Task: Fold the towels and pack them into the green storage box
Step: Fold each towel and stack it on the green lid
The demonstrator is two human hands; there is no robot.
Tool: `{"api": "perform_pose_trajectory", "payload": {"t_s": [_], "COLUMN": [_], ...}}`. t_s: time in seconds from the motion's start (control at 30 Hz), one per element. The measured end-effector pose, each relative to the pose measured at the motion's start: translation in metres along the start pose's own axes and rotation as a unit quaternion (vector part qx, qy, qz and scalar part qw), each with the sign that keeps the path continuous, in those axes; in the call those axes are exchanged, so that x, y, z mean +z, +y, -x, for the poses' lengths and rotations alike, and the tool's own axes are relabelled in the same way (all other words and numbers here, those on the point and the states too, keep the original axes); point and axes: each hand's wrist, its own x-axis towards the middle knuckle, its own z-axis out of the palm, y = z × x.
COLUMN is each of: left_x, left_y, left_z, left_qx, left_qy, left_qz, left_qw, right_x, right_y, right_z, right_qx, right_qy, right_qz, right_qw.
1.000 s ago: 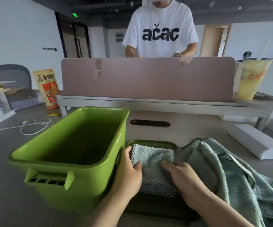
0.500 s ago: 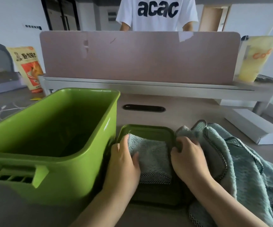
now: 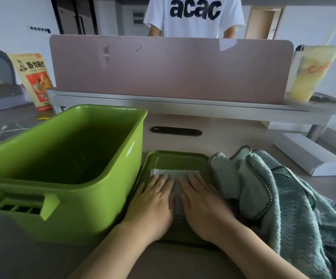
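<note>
The green storage box (image 3: 110, 174) stands open on the left of the desk, and I see nothing inside it. Its green lid (image 3: 180, 160) lies flat just right of it. A small folded teal towel (image 3: 175, 175) rests on the lid. My left hand (image 3: 155, 202) and my right hand (image 3: 201, 204) lie flat side by side on the towel, palms down, fingers together, pressing it. A heap of unfolded teal towels (image 3: 273, 194) with checked edging lies to the right, touching the lid.
A pink desk divider (image 3: 171, 69) runs across the back, with a person in a white T-shirt (image 3: 193, 15) behind it. A yellow drink cup (image 3: 312, 73) stands at the back right. A white box (image 3: 310, 156) lies right of the towels. A cable slot (image 3: 176, 130) sits mid-desk.
Both hands went from holding the towel's sides to lying flat on top of it, closer together. The towel looks shorter and thicker now. My view has moved closer and lower.
</note>
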Motion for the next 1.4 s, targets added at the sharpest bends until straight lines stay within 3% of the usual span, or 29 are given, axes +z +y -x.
{"api": "perform_pose_trajectory", "payload": {"t_s": [0.4, 0.5, 0.7, 0.87, 1.0, 1.2, 1.4], "left_x": [0.002, -0.004, -0.014, -0.046, -0.071, -0.097, -0.104], "left_y": [-0.004, -0.002, 0.005, 0.034, 0.065, 0.104, 0.12], "left_z": [0.004, 0.004, 0.002, 0.0, -0.011, -0.035, -0.053], "left_qx": [-0.011, -0.003, -0.016, -0.009, 0.038, 0.068, 0.06], "left_qy": [-0.022, -0.031, -0.046, 0.051, 0.105, 0.101, 0.075], "left_qz": [-0.008, -0.007, 0.015, 0.076, 0.123, 0.163, 0.199], "left_qw": [1.0, 0.999, 0.999, 0.996, 0.986, 0.979, 0.975], "right_x": [0.003, -0.003, -0.027, -0.026, -0.038, -0.061, -0.094], "right_y": [-0.006, -0.008, 0.02, 0.032, 0.046, 0.081, 0.103], "right_z": [0.006, 0.012, 0.017, 0.01, 0.005, 0.0, 0.001], "right_qx": [0.122, 0.123, 0.136, 0.237, 0.244, 0.264, 0.248], "right_qy": [-0.016, 0.043, 0.182, 0.132, 0.113, 0.108, 0.13], "right_qz": [0.052, 0.055, -0.045, -0.07, -0.077, -0.077, -0.225], "right_qw": [0.991, 0.99, 0.973, 0.96, 0.96, 0.955, 0.933]}}
